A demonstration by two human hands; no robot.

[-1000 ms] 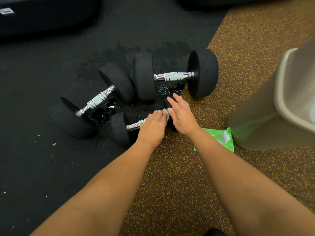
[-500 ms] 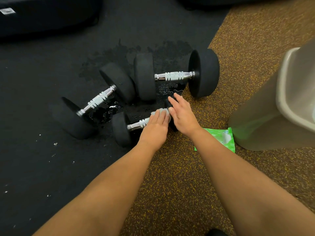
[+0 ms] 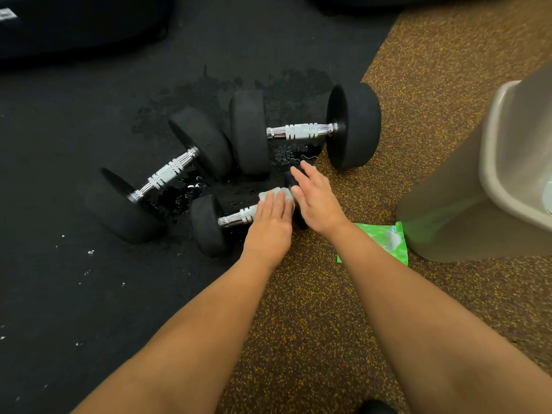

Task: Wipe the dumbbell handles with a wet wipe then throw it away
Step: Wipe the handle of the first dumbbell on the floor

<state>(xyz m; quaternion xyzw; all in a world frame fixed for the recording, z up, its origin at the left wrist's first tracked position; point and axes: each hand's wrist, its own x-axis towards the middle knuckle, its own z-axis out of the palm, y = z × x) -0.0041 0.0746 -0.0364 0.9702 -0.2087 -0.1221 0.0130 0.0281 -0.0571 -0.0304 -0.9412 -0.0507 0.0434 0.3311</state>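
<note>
Three black dumbbells with chrome handles lie on the floor. My left hand holds a grey-white wet wipe against the handle of the small near dumbbell. Its fingers lie over the wipe at the handle's right end. My right hand rests with straight fingers on that dumbbell's right head, which it mostly covers. The left dumbbell and the far dumbbell lie untouched.
A beige trash bin stands at the right, and a green wipes pack lies at its base. Water droplets sit on the black mat between the dumbbells. Dark equipment lines the top left.
My left hand has slid the wipe a little to the right along the small dumbbell's handle, towards my right hand. More of the wipe shows at my fingertips. My right hand has barely moved.
</note>
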